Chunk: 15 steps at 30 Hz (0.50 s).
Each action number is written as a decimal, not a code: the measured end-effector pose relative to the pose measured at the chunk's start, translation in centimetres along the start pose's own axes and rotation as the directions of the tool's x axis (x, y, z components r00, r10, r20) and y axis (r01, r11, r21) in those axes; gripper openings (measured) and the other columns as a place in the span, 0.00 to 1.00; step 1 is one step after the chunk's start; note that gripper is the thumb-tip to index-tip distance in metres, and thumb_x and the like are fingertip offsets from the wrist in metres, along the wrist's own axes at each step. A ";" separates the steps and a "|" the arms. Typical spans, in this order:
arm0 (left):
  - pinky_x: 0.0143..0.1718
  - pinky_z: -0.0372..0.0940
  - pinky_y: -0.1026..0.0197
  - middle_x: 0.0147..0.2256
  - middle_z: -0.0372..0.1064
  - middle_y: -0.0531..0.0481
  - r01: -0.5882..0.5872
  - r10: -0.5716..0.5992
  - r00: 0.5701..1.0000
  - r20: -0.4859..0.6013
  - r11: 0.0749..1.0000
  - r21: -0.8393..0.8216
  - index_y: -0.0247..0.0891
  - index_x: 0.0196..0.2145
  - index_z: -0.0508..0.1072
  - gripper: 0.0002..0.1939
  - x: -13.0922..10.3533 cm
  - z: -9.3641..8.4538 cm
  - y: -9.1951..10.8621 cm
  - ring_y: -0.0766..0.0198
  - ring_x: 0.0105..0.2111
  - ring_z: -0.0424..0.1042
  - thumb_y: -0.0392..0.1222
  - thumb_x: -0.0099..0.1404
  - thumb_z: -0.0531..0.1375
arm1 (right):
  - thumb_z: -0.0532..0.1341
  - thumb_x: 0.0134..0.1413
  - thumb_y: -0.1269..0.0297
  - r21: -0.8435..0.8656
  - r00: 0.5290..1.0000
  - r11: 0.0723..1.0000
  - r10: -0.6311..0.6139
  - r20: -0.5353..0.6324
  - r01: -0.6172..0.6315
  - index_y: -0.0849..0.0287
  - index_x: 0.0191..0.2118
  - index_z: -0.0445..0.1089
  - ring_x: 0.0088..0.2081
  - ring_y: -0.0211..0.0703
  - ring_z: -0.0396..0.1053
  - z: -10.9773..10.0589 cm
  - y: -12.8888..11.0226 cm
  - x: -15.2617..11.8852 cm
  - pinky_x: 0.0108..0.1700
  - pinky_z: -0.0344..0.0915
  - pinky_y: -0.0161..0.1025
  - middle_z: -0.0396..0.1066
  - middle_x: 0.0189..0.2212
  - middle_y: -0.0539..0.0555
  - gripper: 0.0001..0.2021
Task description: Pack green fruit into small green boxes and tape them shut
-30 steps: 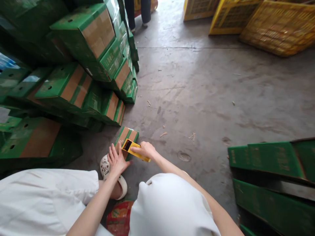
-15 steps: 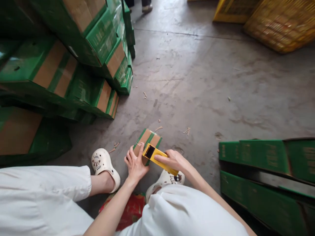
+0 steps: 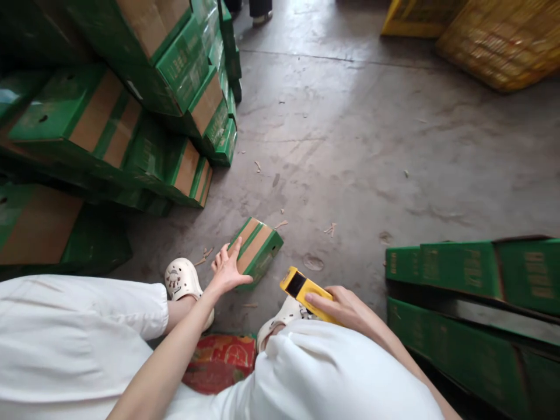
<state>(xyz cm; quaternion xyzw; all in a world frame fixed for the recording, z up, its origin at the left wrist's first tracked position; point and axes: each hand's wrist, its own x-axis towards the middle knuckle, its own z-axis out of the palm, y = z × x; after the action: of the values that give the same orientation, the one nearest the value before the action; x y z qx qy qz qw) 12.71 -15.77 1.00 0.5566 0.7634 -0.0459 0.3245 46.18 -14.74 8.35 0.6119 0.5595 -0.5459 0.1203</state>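
Observation:
A small green and brown cardboard box (image 3: 254, 245) is just above or on the floor, between and ahead of my feet. My left hand (image 3: 227, 268) grips its near end, thumb along one edge and fingers spread across the brown-striped face. To the right of the box, my right hand (image 3: 336, 303) is closed around a yellow hand-held tool (image 3: 308, 291) with a black panel near its front end. The tool is apart from the box, over my right clog (image 3: 280, 321). Its exact kind cannot be made out.
Stacked green boxes (image 3: 184, 70) rise at the left. More green boxes (image 3: 464, 274) stand at the right. Yellow crates (image 3: 503, 46) sit at the back right. Scraps (image 3: 331, 228) lie on the concrete floor. Below me is a red box (image 3: 223, 361). Another person's feet (image 3: 261, 14) show at the top.
The yellow tool has moved off the box, to the right. My left hand has shifted left, and the box has turned, now showing more of its right side.

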 end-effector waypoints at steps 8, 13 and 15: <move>0.66 0.51 0.35 0.77 0.31 0.46 -0.028 0.029 0.999 -0.041 0.999 0.028 0.64 0.76 0.35 0.69 -0.6 1.2 0.8 0.34 0.72 0.47 0.52 0.48 0.73 | 0.63 0.58 0.37 -0.201 0.988 0.972 0.102 -0.114 -0.124 0.61 0.34 0.77 0.38 0.57 0.77 2.4 -2.3 5.8 0.33 0.61 0.40 0.80 0.36 0.65 0.27; 0.65 0.52 0.34 0.77 0.31 0.44 -0.003 0.012 0.994 -0.106 0.996 0.085 0.61 0.77 0.35 0.68 -0.8 1.9 1.5 0.33 0.70 0.48 0.50 0.49 0.72 | 0.64 0.59 0.39 -0.260 0.983 0.950 0.146 -0.113 -0.171 0.63 0.40 0.81 0.43 0.58 0.80 3.1 -6.8 9.2 0.38 0.67 0.40 0.81 0.38 0.67 0.27; 0.64 0.53 0.34 0.77 0.31 0.42 0.006 0.006 0.993 -0.116 0.995 0.103 0.61 0.77 0.37 0.67 -0.8 2.2 1.7 0.32 0.70 0.49 0.50 0.49 0.72 | 0.64 0.60 0.41 -0.260 0.979 0.945 0.172 -0.113 -0.196 0.63 0.42 0.82 0.42 0.57 0.81 3.0 -7.9 9.5 0.39 0.68 0.39 0.82 0.36 0.66 0.26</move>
<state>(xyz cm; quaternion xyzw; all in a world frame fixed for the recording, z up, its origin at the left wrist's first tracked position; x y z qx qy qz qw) 15.33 -16.73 0.23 0.5742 0.7778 -0.0527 0.2503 36.05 -9.03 3.26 0.6631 0.5736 -0.4234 0.2281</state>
